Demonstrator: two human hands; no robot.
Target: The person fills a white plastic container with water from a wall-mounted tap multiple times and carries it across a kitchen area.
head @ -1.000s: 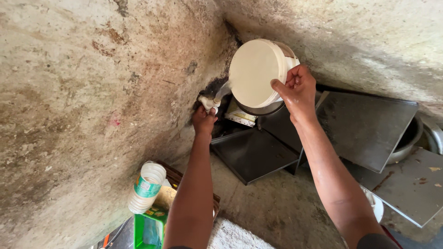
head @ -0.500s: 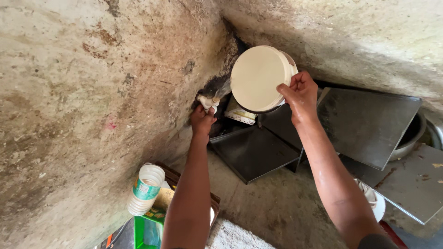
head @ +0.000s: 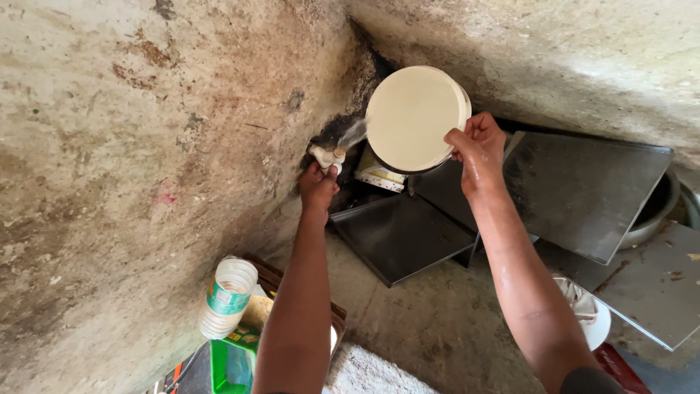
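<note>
My left hand (head: 318, 187) grips a white tap (head: 325, 156) that sticks out of the stained wall. Water sprays from the tap toward a round cream bowl (head: 413, 118). My right hand (head: 477, 150) holds that bowl by its right rim, tilted so its flat underside faces me. Both wrists look wet.
Several dark metal trays (head: 583, 186) lean and lie on the concrete floor below the tap. A metal basin (head: 652, 211) sits at the right. A clear plastic bottle (head: 227, 297), a green container (head: 232, 362) and a white bowl (head: 589, 317) stand near my arms.
The bowl has tipped further so its underside faces me more squarely. My left hand stays on the tap and water keeps spraying.
</note>
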